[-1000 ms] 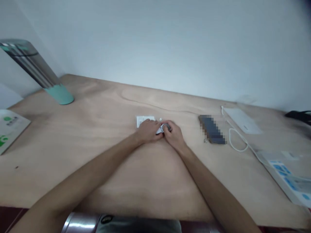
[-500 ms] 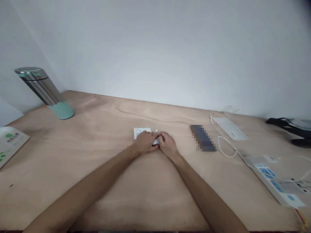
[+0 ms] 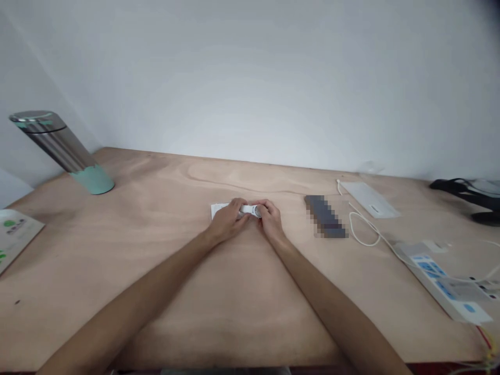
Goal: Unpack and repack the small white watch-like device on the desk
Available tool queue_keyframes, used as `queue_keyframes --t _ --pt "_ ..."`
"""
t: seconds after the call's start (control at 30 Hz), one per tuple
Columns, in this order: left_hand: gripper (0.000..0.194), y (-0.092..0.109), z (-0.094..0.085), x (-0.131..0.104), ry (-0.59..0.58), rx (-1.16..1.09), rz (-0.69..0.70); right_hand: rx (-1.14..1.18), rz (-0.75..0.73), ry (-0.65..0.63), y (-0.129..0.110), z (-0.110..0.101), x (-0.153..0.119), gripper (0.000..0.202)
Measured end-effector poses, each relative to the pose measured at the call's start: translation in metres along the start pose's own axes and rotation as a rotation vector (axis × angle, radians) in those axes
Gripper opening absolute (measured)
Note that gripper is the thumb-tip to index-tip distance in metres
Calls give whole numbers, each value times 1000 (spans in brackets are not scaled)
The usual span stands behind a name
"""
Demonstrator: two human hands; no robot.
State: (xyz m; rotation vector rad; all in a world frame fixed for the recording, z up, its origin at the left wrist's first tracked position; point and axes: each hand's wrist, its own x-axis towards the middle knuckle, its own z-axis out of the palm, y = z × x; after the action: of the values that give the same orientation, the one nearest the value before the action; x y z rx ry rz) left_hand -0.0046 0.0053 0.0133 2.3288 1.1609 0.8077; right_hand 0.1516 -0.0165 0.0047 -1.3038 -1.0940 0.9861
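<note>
Between my two hands is a small white elongated piece [image 3: 249, 209] with a round, grey-ringed end on the right. My left hand [image 3: 228, 221] has its fingers closed around the left part of it. The fingers of my right hand [image 3: 271, 219] pinch the round end. A flat white box or card [image 3: 216, 210] lies on the wooden table beside my left hand, partly covered by that hand. The exact kind of the held piece is too small to make out.
To the right lie a blurred-out dark rectangular device [image 3: 326, 217], a white cable [image 3: 363, 245], a translucent white pouch [image 3: 373, 200] and a white power strip [image 3: 441, 286]. Far right is a black strap [image 3: 461, 192]. A steel-and-mint flask [image 3: 64, 151] and a printed white box [image 3: 17, 234] stand left.
My hands have spread slightly apart and shifted up in view, uncovering the white piece between them. The surroundings have shifted slightly with the head camera.
</note>
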Motion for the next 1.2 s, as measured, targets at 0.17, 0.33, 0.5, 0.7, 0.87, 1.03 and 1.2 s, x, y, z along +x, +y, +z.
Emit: queue_keyframes --t 0.17,0.33,0.5,0.7,0.87,1.03,1.2 --pt "28 -6 3 2 110 -134 -104 42 8 -126 -4 2 -5 38" --pt "39 -8 3 3 222 -172 -115 26 25 -76 -3 3 -7 30" --pt "55 -10 2 4 322 158 -138 150 36 109 4 -2 1 33" --pt "54 -8 2 3 22 256 -117 141 0 302 10 -8 8 38" --pt "59 -15 -6 5 -79 265 -32 107 -44 285 7 -10 7 35" --pt "59 -19 -10 5 -31 282 111 26 -24 208 4 -9 3 34" --pt "58 -16 -5 0 99 313 182 -46 -24 256 9 -10 5 38"
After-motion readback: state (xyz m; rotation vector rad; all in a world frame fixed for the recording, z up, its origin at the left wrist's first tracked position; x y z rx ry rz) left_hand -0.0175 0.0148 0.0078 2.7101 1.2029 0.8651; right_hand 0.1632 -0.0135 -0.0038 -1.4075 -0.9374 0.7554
